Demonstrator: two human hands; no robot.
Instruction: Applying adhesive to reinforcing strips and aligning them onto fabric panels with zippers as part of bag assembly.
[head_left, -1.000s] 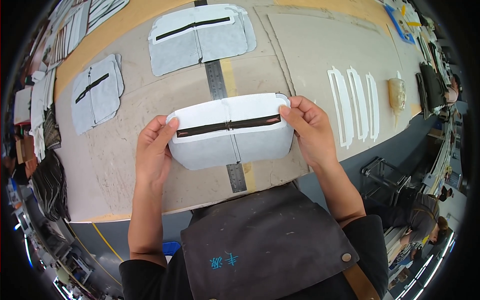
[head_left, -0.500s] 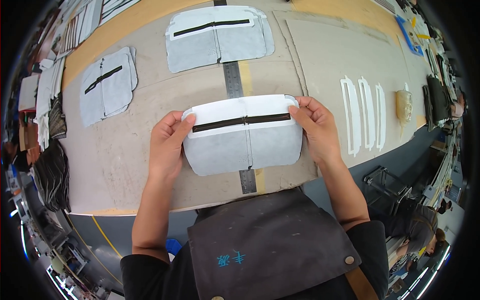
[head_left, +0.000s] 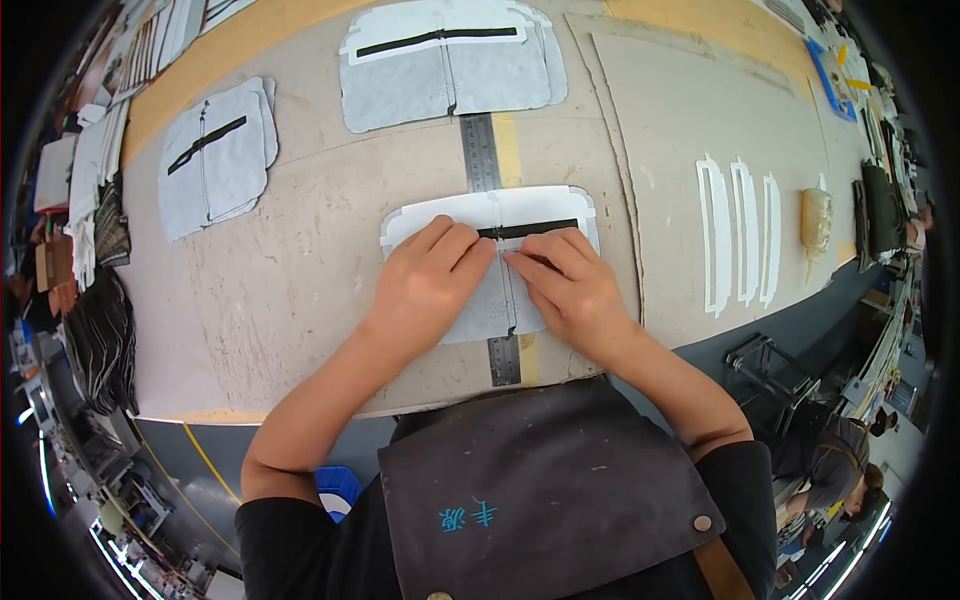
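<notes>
- Head view: pale panel (head_left: 490, 302) lying across the ruler (head_left: 480, 150).
- Left hand (head_left: 425, 285) left of the ruler, fingers curled near the black slot (head_left: 538, 229); any hold unclear.
- Right hand (head_left: 582, 295) right of the ruler, fingers bent; hold likewise unclear.
- Well right of the ruler: three white strips (head_left: 745, 235).

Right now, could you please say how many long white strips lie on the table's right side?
3: the left strip, middle strip and right strip, side by side; any stacked beneath would be hidden.
</notes>
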